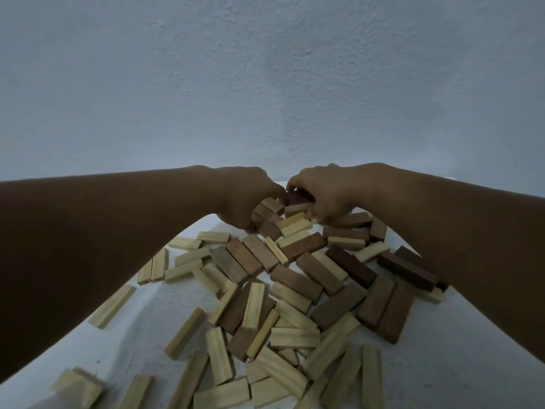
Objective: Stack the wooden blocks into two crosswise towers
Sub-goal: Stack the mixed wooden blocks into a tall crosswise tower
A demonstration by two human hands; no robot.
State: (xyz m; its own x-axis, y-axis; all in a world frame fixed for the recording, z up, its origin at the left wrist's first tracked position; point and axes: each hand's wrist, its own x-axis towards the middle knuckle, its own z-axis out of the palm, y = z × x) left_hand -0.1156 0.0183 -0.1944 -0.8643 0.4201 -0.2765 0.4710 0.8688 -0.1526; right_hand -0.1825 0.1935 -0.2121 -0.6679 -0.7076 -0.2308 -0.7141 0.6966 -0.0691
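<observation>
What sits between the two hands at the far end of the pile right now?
In the head view, a small cluster of brown blocks fills the gap: the left hand and right hand both close their fingers on it, fingertips nearly meeting above.

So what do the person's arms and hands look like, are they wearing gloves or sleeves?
No gloves and no sleeves in view: both forearms are bare right up to the picture's edges. The left hand and right hand are bare too. No watch or bracelet shows at either wrist; rings cannot be ruled out in this dim light.
</observation>
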